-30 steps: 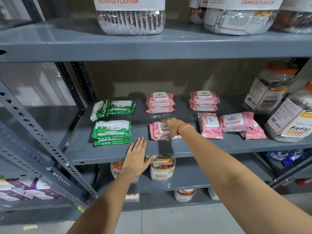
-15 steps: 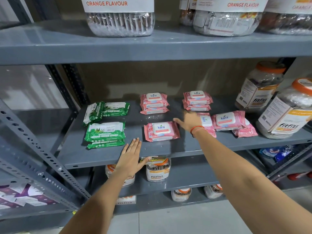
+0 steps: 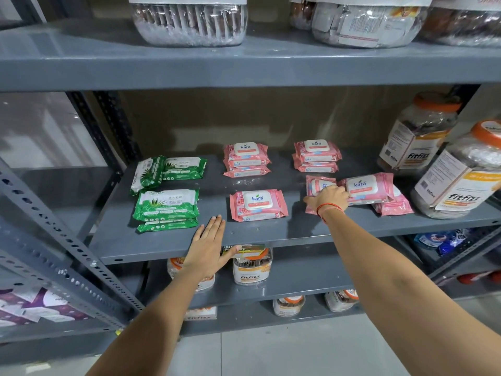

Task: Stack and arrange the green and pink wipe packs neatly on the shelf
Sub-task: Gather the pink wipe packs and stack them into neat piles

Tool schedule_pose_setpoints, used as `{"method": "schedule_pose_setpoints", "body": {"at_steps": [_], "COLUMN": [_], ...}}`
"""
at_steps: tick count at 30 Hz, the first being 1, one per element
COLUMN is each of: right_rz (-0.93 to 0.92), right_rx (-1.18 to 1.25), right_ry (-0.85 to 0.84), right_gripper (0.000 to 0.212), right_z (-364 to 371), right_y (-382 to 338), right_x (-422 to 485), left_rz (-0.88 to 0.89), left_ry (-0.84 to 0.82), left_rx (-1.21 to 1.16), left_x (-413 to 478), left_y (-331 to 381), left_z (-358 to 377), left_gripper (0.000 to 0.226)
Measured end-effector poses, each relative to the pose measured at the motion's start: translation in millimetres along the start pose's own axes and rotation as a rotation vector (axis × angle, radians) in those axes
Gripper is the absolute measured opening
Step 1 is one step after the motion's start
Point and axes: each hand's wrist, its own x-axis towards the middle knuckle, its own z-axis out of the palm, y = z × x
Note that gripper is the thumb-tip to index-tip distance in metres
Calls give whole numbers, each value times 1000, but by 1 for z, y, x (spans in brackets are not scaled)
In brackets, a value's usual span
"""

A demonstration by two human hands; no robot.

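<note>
Middle shelf (image 3: 168, 248) of a grey metal rack, seen from above and in front, with the wipe packs in three groupings. At the left, the green packs: a near stack (image 3: 166, 208) lying flat, and behind it a far pair in which one pack (image 3: 147, 173) leans tilted against a flat one (image 3: 187, 168), so this group is judged not yet squared. In the centre, a far pink stack (image 3: 246, 160) and, nearer, a single pink pack (image 3: 258, 204) lying flat and well apart from the others, apparently the base of a new pile. To the right, a second far pink stack (image 3: 315, 156); nearer, a loose cluster of pink packs overlapping at odd angles, namely a pack turned lengthwise (image 3: 314, 185), a pack label-up (image 3: 368, 189) and a partly covered pack (image 3: 393, 207) beneath it. The right hand (image 3: 329, 198) lies on the lengthwise pack with fingers curled over its near edge, seemingly closing to grasp it; a full grip cannot be confirmed. The left hand (image 3: 208, 240) rests flat on the shelf's near edge, fingers extended and released, holding nothing, probably bracing the reach. Large jars (image 3: 458, 172) at the far right limit space, which likely explains stacking toward the centre
</note>
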Motion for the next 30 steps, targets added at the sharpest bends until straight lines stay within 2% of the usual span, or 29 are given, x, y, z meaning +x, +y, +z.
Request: {"method": "schedule_pose_setpoints", "body": {"at_steps": [4,6,12,16,21,26,30], "right_rz": [-39,-106,-330,-434,-479,-446,-467], "right_rx": [170,202,291,235,125,24,-36], "right_ry": [-42,-58,-75,-80,-29,-91,-103], "right_gripper": [78,74,62,67,76,91,88], "right_z": [-7,-13,-21,-11,4,-10,-15], "right_y": [-8,-17,-58,-77,-80,-89,-96], "right_x": [0,-3,-35,-62,-78,-71,-63], "left_rz": [3,-2,1,-4,1,8,5], "left_ry": [18,30,43,48,53,71,76], "left_rx": [11,19,32,25,20,-2,1], "left_x": [1,1,1,1,2,2,2], "left_y": [0,0,-1,-2,-2,-3,-3], "left_z": [2,4,6,8,9,11,12], "left_gripper": [111,102,98,81,81,78,78]}}
